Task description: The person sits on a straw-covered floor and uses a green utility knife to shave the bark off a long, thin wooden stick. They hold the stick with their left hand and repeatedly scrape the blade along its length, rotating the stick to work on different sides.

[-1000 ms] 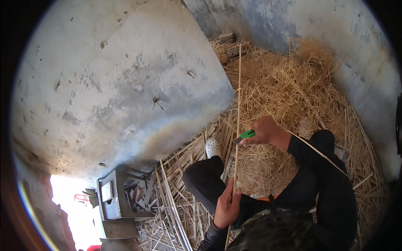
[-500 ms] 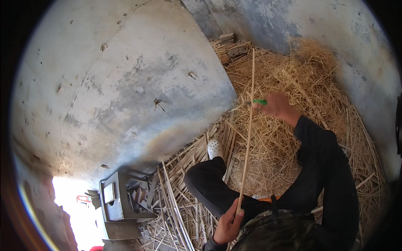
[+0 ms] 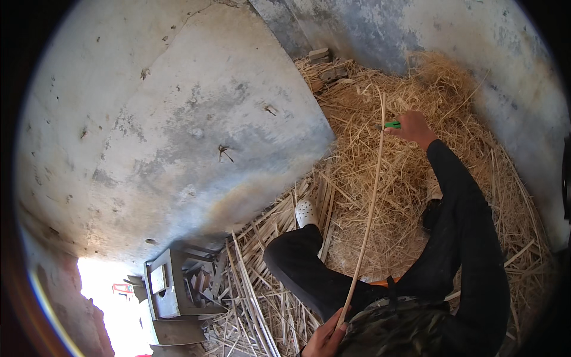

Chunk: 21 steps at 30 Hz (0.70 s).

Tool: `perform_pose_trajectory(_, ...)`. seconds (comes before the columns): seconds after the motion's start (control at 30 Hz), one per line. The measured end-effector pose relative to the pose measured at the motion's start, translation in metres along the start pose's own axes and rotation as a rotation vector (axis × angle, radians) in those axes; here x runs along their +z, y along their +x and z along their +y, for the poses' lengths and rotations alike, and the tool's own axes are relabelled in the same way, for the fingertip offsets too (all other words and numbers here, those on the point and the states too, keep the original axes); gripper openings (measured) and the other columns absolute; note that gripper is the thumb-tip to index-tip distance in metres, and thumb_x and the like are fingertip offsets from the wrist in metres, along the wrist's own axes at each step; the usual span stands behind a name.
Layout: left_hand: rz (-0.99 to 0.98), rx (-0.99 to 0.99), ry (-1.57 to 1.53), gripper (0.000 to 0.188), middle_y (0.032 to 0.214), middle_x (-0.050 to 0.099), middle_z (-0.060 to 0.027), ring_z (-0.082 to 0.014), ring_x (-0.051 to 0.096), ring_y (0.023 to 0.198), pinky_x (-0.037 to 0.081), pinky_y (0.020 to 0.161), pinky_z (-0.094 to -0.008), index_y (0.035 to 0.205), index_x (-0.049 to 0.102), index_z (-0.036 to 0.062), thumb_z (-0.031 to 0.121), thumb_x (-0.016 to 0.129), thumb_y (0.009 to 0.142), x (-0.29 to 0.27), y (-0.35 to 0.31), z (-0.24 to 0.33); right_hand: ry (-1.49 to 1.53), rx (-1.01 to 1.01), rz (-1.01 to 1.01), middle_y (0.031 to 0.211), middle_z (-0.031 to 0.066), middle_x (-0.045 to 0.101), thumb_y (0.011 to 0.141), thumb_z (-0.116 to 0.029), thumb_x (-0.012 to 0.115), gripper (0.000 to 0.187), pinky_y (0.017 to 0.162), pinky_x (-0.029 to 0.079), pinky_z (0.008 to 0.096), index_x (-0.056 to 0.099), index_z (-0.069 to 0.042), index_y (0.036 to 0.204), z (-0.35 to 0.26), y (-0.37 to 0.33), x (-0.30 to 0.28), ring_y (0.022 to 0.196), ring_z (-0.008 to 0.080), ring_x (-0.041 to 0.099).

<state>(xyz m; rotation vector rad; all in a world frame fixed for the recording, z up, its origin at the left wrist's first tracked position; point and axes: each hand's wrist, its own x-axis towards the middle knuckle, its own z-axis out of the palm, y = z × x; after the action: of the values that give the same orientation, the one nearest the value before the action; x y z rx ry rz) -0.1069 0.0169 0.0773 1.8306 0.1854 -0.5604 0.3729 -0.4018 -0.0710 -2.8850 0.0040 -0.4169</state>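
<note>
A long, thin pale wooden stick point(image 3: 367, 229) slants from my lap up over the straw, bowing slightly. My left hand point(image 3: 324, 338) is closed round its near end by my hip. Near its far end, my right hand point(image 3: 413, 128) grips a small green-handled tool point(image 3: 392, 125). The tool's dark end lies across the stick; its exact kind is too small to make out. A thin sliver stands off beside the stick's tip.
Straw-like shavings point(image 3: 410, 196) heap around my legs. Long split sticks point(image 3: 253, 291) lie to the left, beside a worn wooden cabinet point(image 3: 169, 288). A white clog point(image 3: 306, 213) is on my foot. Stained walls point(image 3: 220, 101) enclose the corner, where bricks point(image 3: 319, 53) sit.
My right hand has moved farther out and to the right with the green-handled tool. The stick's far end has swung right, and my left hand has dropped slightly nearer me.
</note>
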Motion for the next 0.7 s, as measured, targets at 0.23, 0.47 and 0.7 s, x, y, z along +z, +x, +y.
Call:
perform_pose_trajectory(0.23, 0.078, -0.185, -0.332, 0.047, 0.068, 0.039, 0.0055, -0.0036, 0.035, 0.059, 0.028, 0.051, -0.0212, 0.136, 0.047, 0.0050, 0.034, 0.050, 0.099, -0.005, -0.012, -0.078, 0.079, 0.402, 0.041, 0.058, 0.0067, 0.048, 0.091, -0.069, 0.038, 0.070, 0.047, 0.037, 0.0321, 0.059, -0.007, 0.065, 0.031, -0.065, -0.070, 0.053, 0.0168, 0.046)
perform_pose_trajectory(0.47, -0.143, 0.100, -0.319, 0.047, 0.071, 0.046, 0.0033, -0.0033, 0.042, 0.063, 0.035, 0.057, -0.0183, 0.141, 0.033, -0.0037, 0.019, 0.042, 0.102, -0.014, 0.056, -0.001, 0.365, -0.039, -0.196, 0.045, -0.0031, 0.032, 0.083, -0.079, 0.039, 0.075, 0.038, 0.028, 0.0311, 0.048, -0.012, 0.051, -0.073, -0.072, -0.083, 0.039, 0.0108, 0.031)
perform_pose_trajectory(0.7, -0.121, 0.217, -0.496, 0.047, 0.067, 0.037, 0.0043, -0.0042, 0.035, 0.054, 0.031, 0.050, -0.0201, 0.142, 0.033, -0.0005, 0.021, 0.042, 0.101, 0.014, 0.109, 0.018, 0.462, -0.752, -0.036, 0.040, -0.0030, 0.036, 0.076, -0.079, 0.051, 0.067, 0.036, 0.029, 0.0304, 0.058, -0.016, 0.053, -0.183, -0.198, -0.083, 0.034, 0.0121, 0.036)
